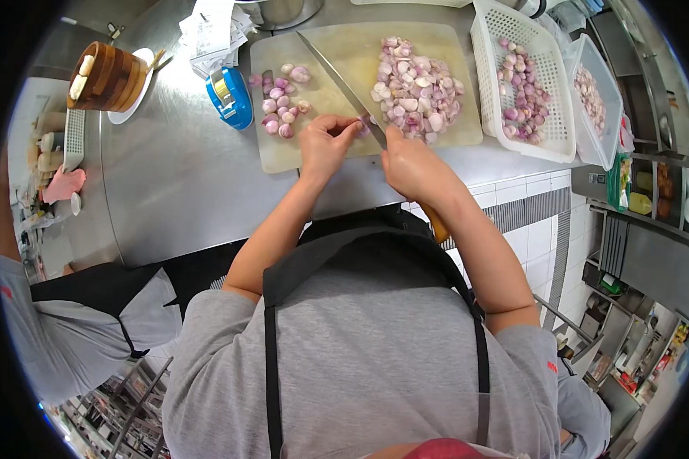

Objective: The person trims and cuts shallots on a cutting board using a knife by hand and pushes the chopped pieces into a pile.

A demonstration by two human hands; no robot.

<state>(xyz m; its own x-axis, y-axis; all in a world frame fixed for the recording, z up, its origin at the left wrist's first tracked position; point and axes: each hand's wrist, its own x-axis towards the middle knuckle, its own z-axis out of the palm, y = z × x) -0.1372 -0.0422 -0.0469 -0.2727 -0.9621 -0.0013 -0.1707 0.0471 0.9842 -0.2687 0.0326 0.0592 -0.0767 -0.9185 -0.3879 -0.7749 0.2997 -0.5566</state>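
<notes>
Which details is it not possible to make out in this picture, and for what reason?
In the head view:
Knife: a part is hidden under the right hand.
Shallot at the left hand: partly covered by that hand.
Paper slips: print too small to read.
Steel container: cut off by the top edge.

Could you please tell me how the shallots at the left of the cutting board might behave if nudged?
The left pile of shallots would probably roll and scatter, since the pieces look rounded and lie loose. They may feel slightly slippery, as their surfaces look smooth and glossy. Each is likely light, being small beside the left hand.
</notes>
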